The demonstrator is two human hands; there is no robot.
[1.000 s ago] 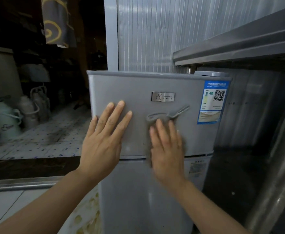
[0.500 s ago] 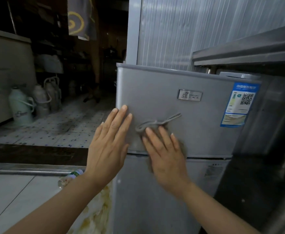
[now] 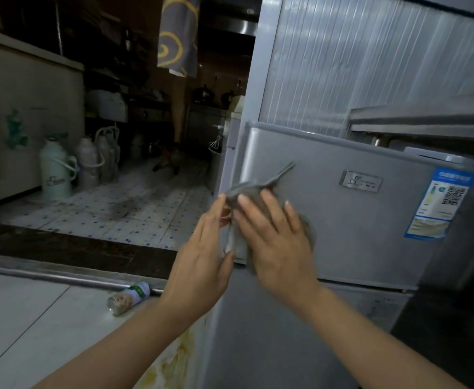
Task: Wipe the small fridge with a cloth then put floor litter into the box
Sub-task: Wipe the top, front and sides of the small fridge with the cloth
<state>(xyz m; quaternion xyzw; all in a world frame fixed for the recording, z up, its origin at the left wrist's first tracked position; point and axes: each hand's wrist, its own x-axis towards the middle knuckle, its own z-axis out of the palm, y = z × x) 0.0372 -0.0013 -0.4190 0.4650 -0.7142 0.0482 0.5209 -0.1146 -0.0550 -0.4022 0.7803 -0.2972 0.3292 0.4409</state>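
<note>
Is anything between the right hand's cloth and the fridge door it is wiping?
Nothing visible. The right hand presses the cloth flat on the upper door of the fridge; the left hand is at the door's left edge, beside the cloth.

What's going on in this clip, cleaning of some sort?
Yes. A person is wiping the upper door of a small silver fridge. The right hand presses a grey cloth flat against the door near its left edge, while the left hand sits at that edge, fingers touching the cloth. The litter step is not yet done: a labelled bottle lies on the floor by the fridge's left side. No box is in view.
</note>
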